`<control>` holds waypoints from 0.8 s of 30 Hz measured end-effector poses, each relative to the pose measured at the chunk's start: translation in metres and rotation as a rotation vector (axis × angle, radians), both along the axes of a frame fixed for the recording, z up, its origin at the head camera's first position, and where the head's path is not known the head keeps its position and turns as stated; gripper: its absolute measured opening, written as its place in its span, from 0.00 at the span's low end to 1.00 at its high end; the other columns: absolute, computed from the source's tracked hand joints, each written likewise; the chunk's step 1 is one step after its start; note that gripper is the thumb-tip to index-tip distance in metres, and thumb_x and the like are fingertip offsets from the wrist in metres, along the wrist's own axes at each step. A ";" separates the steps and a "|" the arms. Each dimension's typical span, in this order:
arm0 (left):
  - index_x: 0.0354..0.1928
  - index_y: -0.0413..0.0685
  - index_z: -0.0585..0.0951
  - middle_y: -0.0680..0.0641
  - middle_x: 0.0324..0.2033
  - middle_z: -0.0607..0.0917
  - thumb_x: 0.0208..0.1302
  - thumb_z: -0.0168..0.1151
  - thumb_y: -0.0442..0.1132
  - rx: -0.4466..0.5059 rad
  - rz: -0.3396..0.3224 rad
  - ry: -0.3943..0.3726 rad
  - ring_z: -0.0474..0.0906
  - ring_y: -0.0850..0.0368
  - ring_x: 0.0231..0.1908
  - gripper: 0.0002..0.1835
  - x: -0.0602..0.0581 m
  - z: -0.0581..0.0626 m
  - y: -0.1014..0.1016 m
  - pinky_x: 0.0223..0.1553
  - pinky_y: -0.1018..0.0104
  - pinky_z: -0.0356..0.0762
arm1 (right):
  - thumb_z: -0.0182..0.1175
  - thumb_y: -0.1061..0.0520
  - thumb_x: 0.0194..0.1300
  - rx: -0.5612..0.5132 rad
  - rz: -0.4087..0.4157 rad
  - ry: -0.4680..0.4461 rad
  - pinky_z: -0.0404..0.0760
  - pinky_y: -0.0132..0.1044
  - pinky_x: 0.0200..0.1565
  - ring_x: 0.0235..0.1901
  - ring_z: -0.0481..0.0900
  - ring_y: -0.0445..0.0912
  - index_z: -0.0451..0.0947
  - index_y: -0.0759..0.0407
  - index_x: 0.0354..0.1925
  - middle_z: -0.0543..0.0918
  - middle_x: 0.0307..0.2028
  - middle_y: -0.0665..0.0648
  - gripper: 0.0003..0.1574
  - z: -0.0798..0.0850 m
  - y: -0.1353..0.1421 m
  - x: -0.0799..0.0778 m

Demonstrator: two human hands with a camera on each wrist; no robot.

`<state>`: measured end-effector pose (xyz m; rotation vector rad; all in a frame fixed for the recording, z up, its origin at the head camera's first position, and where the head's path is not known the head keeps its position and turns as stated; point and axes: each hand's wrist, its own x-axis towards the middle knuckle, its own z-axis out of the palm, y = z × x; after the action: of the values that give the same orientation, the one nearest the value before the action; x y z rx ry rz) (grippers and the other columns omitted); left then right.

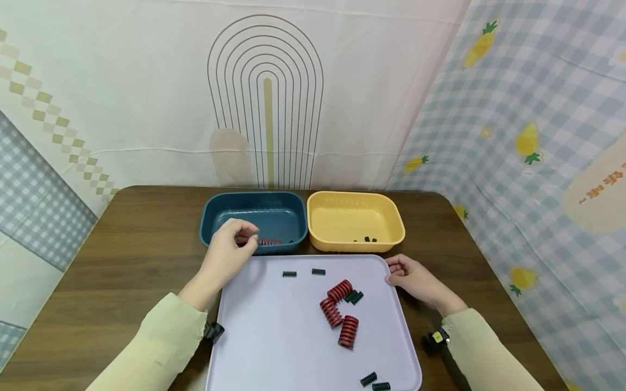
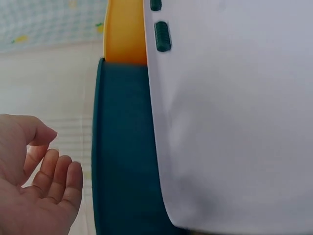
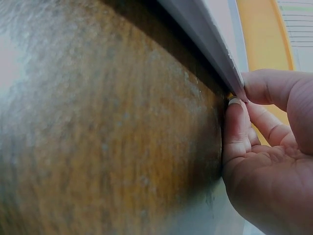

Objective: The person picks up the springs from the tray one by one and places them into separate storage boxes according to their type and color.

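Note:
My left hand (image 1: 230, 244) hovers over the front edge of the dark blue bin (image 1: 279, 220), its fingers loosely bent. In the left wrist view nothing shows between thumb and fingertips. A red spring (image 1: 270, 241) lies inside that bin, partly behind the rim. With my right hand (image 1: 411, 277) I pinch the far right corner of the pale lilac tray (image 1: 274, 336); in the right wrist view the thumb is on top of the rim and a finger below. On the tray lie three thick red springs (image 1: 348, 332) and several small dark green springs (image 1: 289, 274).
Right of the blue bin stands a yellow bin (image 1: 352, 217) with a few small dark springs (image 1: 370, 239) in it. Both bins sit against the tray's far edge on a brown wooden table (image 1: 98, 282). Patterned cloth (image 1: 362, 98) hangs behind the table and at its sides.

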<state>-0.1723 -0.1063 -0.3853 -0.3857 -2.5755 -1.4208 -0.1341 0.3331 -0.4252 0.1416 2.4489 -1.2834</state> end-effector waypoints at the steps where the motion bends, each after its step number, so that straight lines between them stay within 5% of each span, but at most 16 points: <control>1: 0.41 0.47 0.81 0.52 0.38 0.77 0.62 0.62 0.34 0.002 -0.013 0.003 0.77 0.58 0.38 0.06 0.001 0.000 0.002 0.42 0.58 0.79 | 0.63 0.57 0.66 0.000 0.000 -0.001 0.76 0.40 0.46 0.44 0.74 0.51 0.71 0.58 0.58 0.77 0.45 0.58 0.24 0.000 0.000 0.000; 14: 0.42 0.44 0.82 0.45 0.40 0.79 0.59 0.66 0.33 -0.029 -0.134 -0.009 0.77 0.54 0.39 0.09 0.015 -0.009 0.030 0.44 0.59 0.78 | 0.63 0.57 0.66 -0.003 0.001 0.004 0.76 0.40 0.47 0.44 0.74 0.51 0.71 0.58 0.58 0.77 0.45 0.58 0.23 -0.001 0.000 0.003; 24: 0.45 0.47 0.81 0.52 0.40 0.78 0.57 0.67 0.34 -0.032 -0.177 -0.059 0.77 0.53 0.41 0.12 0.022 -0.006 0.045 0.44 0.59 0.78 | 0.62 0.58 0.67 0.006 0.013 0.020 0.77 0.37 0.45 0.44 0.73 0.51 0.71 0.59 0.58 0.77 0.45 0.59 0.23 0.001 -0.001 0.001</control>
<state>-0.1502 -0.0613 -0.3913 -0.5991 -2.6714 -1.4687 -0.1336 0.3317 -0.4242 0.1144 2.4665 -1.2775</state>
